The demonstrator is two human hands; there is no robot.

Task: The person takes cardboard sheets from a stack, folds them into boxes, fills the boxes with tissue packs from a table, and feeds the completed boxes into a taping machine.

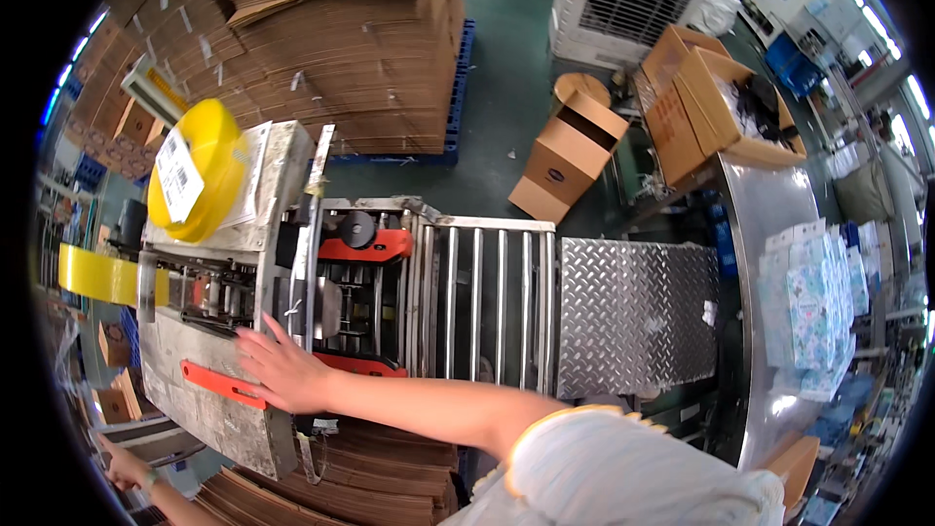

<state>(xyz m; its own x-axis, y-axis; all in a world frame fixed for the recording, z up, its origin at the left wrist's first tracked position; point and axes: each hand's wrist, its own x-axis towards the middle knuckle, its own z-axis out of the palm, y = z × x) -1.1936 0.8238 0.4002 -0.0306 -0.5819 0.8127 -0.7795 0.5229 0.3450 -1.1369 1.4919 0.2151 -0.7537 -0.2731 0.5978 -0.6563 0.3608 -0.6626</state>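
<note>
A carton sealing machine [209, 419] with a worn, pale metal body stands at the left. My right hand [282, 370] reaches across it, fingers spread and slightly blurred, with nothing in the grasp. It is over the machine's edge, beside a red bar [222, 385]; whether it touches is unclear. At the lower left rim my left hand [127, 468] has a finger stretched out near a grey metal rail [161, 443], holding nothing visible. A large yellow tape roll [224, 170] sits on the machine, and another yellow tape roll [97, 275] is mounted at its left side.
A roller conveyor [477, 302] leads right to a diamond-plate metal sheet [638, 317] and a steel table [779, 429] bearing blue-white packs [813, 307]. Flattened cartons [341, 68] are stacked behind. An open carton [570, 156] and an air cooler [628, 0] stand beyond the conveyor.
</note>
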